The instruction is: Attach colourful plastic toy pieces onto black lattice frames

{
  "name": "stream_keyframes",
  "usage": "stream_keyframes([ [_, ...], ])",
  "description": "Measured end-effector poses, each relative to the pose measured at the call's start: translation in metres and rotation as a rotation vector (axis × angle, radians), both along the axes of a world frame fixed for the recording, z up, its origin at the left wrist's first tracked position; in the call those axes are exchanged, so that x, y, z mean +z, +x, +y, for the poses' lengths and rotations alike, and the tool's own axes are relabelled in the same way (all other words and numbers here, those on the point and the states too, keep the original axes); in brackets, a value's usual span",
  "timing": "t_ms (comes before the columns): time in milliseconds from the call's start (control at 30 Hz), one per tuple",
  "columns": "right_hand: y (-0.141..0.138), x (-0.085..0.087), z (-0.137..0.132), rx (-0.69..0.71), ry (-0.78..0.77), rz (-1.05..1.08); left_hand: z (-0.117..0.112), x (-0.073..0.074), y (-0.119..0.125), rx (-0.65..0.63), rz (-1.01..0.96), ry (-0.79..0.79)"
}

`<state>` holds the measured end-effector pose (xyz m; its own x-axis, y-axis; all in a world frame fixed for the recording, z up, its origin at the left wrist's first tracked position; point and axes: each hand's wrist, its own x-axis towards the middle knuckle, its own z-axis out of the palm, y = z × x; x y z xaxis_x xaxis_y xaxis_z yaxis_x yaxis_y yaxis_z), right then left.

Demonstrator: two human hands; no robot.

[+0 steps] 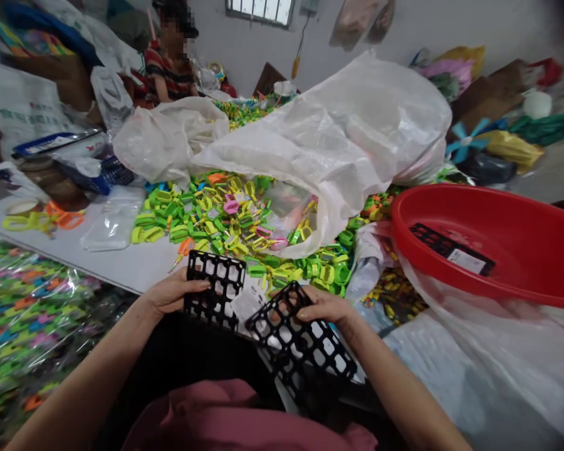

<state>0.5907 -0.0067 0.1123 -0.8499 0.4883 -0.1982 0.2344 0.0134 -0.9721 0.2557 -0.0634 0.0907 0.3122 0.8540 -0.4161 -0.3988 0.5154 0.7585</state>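
My left hand (172, 291) grips a black plastic grid tray (215, 283) by its left edge, thumb on top. Pinched at its upper edge by my right hand (326, 305) is a second black grid tray (305, 338), tilted down to the right over my lap. Between the two trays sits a white paper label (248, 304), partly covered by the right tray. Just beyond my hands, on the table (122, 268), lies a large heap of small green and yellow plastic-handled pieces (207, 200), with a few pink and orange ones among them.
A big translucent plastic bag (329, 131) lies open on the heap. To the right, a red basin (479, 213) holds another black grid (451, 247). At left are wrapped colourful pieces (23, 326) and a blue basket (98, 175). A person (169, 69) sits across the table.
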Motion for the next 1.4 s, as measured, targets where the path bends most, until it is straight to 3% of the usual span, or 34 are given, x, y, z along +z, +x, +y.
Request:
stream_keyframes([
  [233, 0.014, -0.001, -0.006, 0.014, -0.126, -0.103, -0.001, -0.033, -0.009, 0.029, -0.012, -0.116],
  [367, 0.046, -0.009, -0.016, -0.181, -0.226, -0.087, -0.006, -0.05, -0.037, 0.195, 0.046, -0.18],
  [433, 0.064, -0.01, -0.016, -0.324, -0.124, -0.139, -0.008, -0.054, -0.046, 0.238, 0.055, -0.198],
  [533, 0.069, 0.003, -0.011, -0.404, 0.194, -0.377, -0.009, -0.057, -0.041, 0.244, 0.013, -0.216],
  [600, 0.049, 0.017, -0.01, -0.386, 0.41, -0.537, -0.008, -0.058, -0.031, 0.242, -0.016, -0.209],
  [700, -0.014, 0.023, -0.021, -0.364, 0.679, -0.709, -0.008, -0.057, -0.02, 0.276, -0.025, -0.183],
  [767, -0.066, 0.012, -0.032, -0.349, 0.804, -0.814, -0.012, -0.055, -0.021, 0.313, -0.031, -0.16],
  [867, -0.132, -0.02, -0.048, -0.306, 0.905, -0.901, -0.024, -0.048, -0.034, 0.374, -0.068, -0.111],
  [967, -0.166, -0.05, -0.052, -0.265, 0.862, -0.948, -0.034, -0.042, -0.051, 0.437, -0.086, -0.074],
  [1067, -0.162, -0.065, -0.042, -0.216, 0.736, -0.852, -0.039, -0.041, -0.06, 0.503, -0.069, -0.058],
  [1133, -0.147, -0.065, -0.032, -0.232, 0.655, -0.658, -0.04, -0.044, -0.06, 0.535, -0.064, -0.043],
  [1233, -0.127, -0.056, -0.021, -0.418, 0.455, -0.398, -0.039, -0.049, -0.052, 0.552, -0.068, -0.048],
  [1333, -0.126, -0.055, -0.022, -0.566, 0.227, -0.255, -0.036, -0.053, -0.043, 0.539, -0.077, -0.075],
  [1400, -0.131, -0.062, -0.026, -0.611, 0.18, -0.187, -0.033, -0.053, -0.039, 0.519, -0.079, -0.084],
])
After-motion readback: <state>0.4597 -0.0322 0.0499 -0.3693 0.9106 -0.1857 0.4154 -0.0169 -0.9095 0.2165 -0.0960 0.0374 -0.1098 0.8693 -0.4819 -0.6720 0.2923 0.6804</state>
